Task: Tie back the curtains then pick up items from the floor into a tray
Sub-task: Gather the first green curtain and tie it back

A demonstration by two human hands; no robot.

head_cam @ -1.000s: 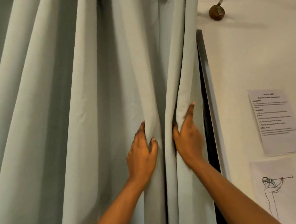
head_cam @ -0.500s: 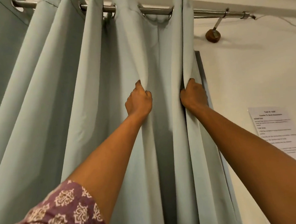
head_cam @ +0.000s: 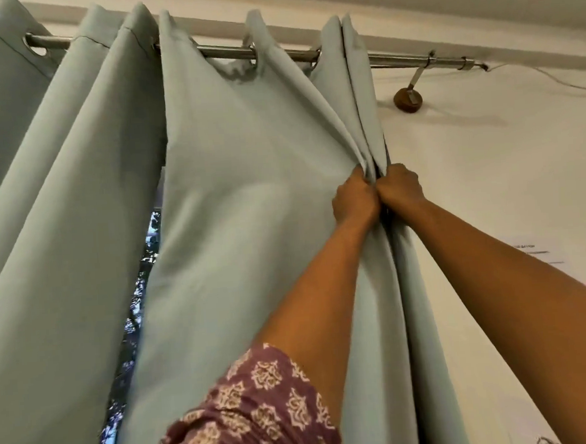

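Note:
A pale grey-green curtain (head_cam: 249,197) hangs by metal eyelets from a steel rod (head_cam: 398,61) near the ceiling. Both arms reach up high. My left hand (head_cam: 355,201) is closed on a bunch of folds at the curtain's right side. My right hand (head_cam: 399,188) grips the curtain's outer edge, knuckles pressed against the left hand. The fabric between rod and hands is pulled taut toward the right. A second curtain panel (head_cam: 50,202) hangs at the left, with a narrow gap (head_cam: 141,282) showing foliage outside. No floor, tray or tie-back is in view.
The rod's bracket with a brown round mount (head_cam: 407,100) is fixed to the white wall (head_cam: 505,174) on the right. A printed sheet (head_cam: 540,254) hangs on that wall behind my right forearm. A patterned purple sleeve (head_cam: 255,406) covers my left upper arm.
Both hands have moved up the curtain and come together, gathering the folds to the right. A gap has opened between the two panels. The view has tilted up toward the rod.

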